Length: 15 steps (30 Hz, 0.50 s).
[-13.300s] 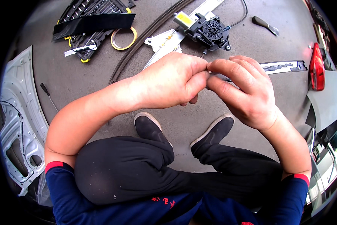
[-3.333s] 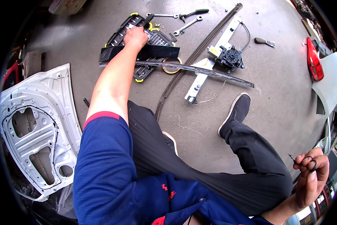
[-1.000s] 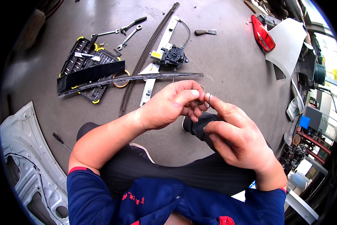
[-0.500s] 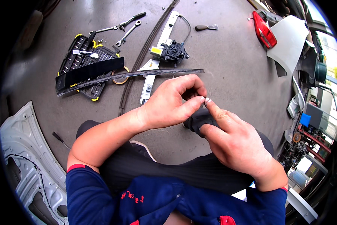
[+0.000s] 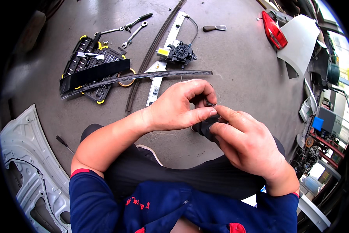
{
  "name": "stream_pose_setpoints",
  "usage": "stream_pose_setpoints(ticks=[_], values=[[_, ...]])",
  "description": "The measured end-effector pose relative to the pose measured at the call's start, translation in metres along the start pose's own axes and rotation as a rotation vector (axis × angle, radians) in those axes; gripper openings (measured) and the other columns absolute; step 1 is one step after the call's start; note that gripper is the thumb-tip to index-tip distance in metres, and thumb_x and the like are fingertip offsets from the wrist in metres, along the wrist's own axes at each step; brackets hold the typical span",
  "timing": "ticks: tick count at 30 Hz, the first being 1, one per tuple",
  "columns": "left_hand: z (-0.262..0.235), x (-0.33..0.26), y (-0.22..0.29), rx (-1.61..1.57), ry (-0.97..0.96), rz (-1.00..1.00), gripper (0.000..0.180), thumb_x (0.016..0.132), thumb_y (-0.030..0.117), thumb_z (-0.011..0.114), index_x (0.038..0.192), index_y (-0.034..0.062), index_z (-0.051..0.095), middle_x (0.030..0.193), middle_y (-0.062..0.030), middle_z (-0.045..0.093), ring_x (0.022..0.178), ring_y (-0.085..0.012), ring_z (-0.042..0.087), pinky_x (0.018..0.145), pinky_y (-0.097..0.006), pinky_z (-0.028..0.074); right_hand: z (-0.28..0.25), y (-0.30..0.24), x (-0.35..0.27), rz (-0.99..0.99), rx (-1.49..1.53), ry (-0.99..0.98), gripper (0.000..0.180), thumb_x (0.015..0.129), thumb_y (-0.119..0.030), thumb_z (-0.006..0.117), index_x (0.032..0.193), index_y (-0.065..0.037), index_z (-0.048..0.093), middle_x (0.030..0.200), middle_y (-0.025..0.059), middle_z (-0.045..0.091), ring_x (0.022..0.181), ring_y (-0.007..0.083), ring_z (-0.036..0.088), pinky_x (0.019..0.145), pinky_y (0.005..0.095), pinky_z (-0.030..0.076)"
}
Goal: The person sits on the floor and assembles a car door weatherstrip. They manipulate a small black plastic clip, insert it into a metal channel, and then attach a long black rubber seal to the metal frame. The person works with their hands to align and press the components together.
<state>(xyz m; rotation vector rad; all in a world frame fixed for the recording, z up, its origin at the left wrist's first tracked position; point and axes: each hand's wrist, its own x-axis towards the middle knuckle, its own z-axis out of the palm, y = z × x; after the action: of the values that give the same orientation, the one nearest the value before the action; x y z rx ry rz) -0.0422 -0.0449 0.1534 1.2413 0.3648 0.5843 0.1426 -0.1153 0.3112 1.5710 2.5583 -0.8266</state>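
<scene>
Head view: your left hand (image 5: 178, 106) and right hand (image 5: 246, 145) together pinch one small metal part (image 5: 211, 104); three wrenches (image 5: 133, 34) lie on the floor (image 5: 236, 58).

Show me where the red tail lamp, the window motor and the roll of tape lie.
red tail lamp (image 5: 273, 33), head view, middle of its red lens
window motor (image 5: 181, 52), head view, its round black housing
roll of tape (image 5: 126, 82), head view, its lower rim

A small yellow rectangular label (image 5: 163, 52) is sitting on the window regulator (image 5: 170, 50) lying on the floor (image 5: 236, 62).
</scene>
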Motion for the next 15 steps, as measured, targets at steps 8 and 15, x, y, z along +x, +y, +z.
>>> stream_pose_setpoints(ticks=[8, 15], values=[[-0.012, 0.003, 0.0, -0.266, 0.062, -0.07, 0.012, 0.102, 0.012, 0.067, 0.107, 0.0018, 0.065, 0.1, -0.004, 0.068, 0.098, -0.0145, 0.067, 0.088, -0.032, 0.055, -0.007, 0.001, -0.004, -0.023, 0.083, -0.106, 0.028, 0.082, -0.001, 0.069, 0.109, -0.006, 0.065, 0.128, 0.0188, 0.065, 0.095, 0.0314, 0.069, 0.083, 0.0403, 0.058], [-0.015, 0.006, -0.014, -0.5, 0.216, -0.16, 0.024, 0.109, 0.021, 0.052, 0.111, 0.0015, 0.066, 0.109, -0.0105, 0.07, 0.1, -0.0192, 0.068, 0.091, -0.037, 0.056, -0.012, 0.004, -0.007, 0.249, 0.583, 0.01, 0.015, 0.099, -0.001, 0.057, 0.113, 0.001, 0.061, 0.1, 0.0156, 0.067, 0.089, 0.0291, 0.068, 0.081, 0.0362, 0.054]])
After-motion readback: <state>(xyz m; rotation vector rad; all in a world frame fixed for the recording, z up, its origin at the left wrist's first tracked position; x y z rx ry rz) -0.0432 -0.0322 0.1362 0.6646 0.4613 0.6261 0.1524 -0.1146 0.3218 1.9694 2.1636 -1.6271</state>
